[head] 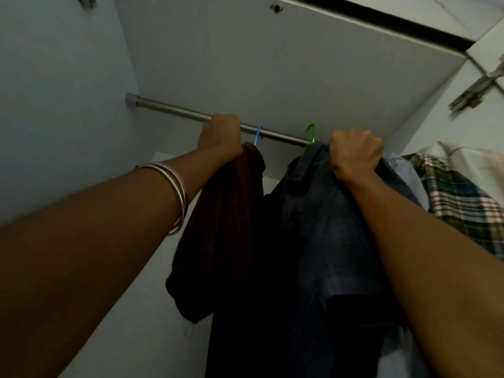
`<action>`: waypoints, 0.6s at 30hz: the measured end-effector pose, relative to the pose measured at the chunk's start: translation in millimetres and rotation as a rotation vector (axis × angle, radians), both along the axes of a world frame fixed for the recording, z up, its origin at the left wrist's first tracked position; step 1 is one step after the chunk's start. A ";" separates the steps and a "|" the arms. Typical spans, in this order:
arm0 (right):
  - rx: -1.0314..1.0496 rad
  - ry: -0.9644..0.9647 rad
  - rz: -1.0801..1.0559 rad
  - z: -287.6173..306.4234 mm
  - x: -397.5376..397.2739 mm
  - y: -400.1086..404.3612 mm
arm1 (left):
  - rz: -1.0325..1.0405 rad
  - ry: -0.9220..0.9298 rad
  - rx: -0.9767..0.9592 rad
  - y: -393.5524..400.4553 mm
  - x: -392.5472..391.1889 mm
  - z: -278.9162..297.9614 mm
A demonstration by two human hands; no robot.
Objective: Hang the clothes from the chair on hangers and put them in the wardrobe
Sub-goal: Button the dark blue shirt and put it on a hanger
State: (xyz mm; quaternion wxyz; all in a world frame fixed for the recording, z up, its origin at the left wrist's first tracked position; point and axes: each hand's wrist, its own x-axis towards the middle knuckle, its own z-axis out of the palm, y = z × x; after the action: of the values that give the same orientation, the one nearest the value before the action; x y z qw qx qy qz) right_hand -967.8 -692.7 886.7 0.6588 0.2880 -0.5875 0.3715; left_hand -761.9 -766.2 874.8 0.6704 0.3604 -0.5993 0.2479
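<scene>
Where the garments hang: on a smooth round metal rail (174,108) across the top of the wardrobe (68,77), both near the rail's right end.
Brown garment (226,214): soft, limp, rust-dark cloth drooping in long folds from a thin blue hanger (257,135) hooked over the rail.
Dark blue shirt (327,227): denim-like weave with a collar, on a glossy green hanger (311,135) just right of the blue one.
Left hand (221,132): fingers curled at the rail, bunching the brown garment's top edge in its grip; slim silvery bangles (174,192) circle the forearm.
Right hand (354,151): fisted tight, clutching the blue shirt's shoulder.
Farther right: a pale blue garment (409,173), then a plaid shirt (458,197) in green, white and red checks, with cream cloth (463,154) behind.
Wardrobe: flat matte white panels; a metal hinge (474,94) at the right wall, blurred.
</scene>
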 end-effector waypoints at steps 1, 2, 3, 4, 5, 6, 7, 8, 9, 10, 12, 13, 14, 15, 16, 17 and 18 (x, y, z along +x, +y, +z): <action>-0.001 -0.004 -0.008 1.8 -3.4 -1.8 | 0.025 -0.012 -0.016 -3.1 -1.9 -0.1; 0.009 -0.006 -0.006 2.5 -5.0 -7.4 | 0.056 -0.016 -0.036 -7.0 -3.6 -1.6; 0.027 -0.010 -0.008 1.4 -5.7 -12.2 | 0.080 -0.014 -0.064 -9.6 -4.9 -4.1; 0.038 -0.003 -0.003 -1.6 -5.8 -16.7 | 0.090 -0.006 -0.095 -10.7 -5.7 -7.2; 0.041 0.010 0.003 -1.8 -5.7 -21.2 | 0.111 0.000 -0.135 -11.3 -5.4 -7.1; 0.044 0.017 0.008 -2.7 -6.1 -24.8 | 0.125 0.004 -0.167 -10.0 -5.5 -8.0; 0.043 0.034 0.015 -1.0 -3.7 -28.7 | 0.141 0.019 -0.205 -8.4 -4.4 -7.0; 0.038 0.041 0.023 -0.6 -1.5 -31.2 | 0.153 0.026 -0.225 -5.4 -3.7 -7.0; 0.035 0.044 0.029 -1.5 2.1 -32.0 | 0.167 0.026 -0.238 -2.2 -3.7 -6.5; 0.039 0.046 0.036 -1.4 8.6 -36.2 | 0.187 0.032 -0.252 -2.4 -2.9 -7.0; 0.062 0.041 0.035 -2.8 18.4 -36.6 | 0.227 0.055 -0.289 -2.2 -3.5 -5.0; 0.076 0.042 0.038 -3.7 21.6 -35.2 | 0.246 0.056 -0.299 -1.6 -5.3 -3.2; 0.087 0.043 0.047 -5.1 24.6 -33.2 | 0.254 0.047 -0.315 0.6 -6.5 -2.6; 0.084 0.035 0.045 -6.7 21.6 -26.7 | 0.234 0.033 -0.336 2.8 -11.6 -0.9; 0.084 0.027 0.068 -6.5 17.9 -21.8 | 0.202 0.002 -0.344 5.4 -16.4 0.7; 0.083 0.019 0.099 -9.0 15.2 -17.9 | 0.164 -0.031 -0.350 6.5 -19.1 -2.0; 0.089 0.003 0.152 -8.4 10.4 -12.6 | 0.115 -0.063 -0.351 8.6 -23.4 -1.7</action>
State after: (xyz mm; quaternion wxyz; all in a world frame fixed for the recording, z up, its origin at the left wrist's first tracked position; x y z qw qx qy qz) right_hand -957.4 -705.3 878.3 0.6160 0.3614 -0.5788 0.3936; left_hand -785.3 -757.6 873.1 0.6888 0.2634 -0.5459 0.3976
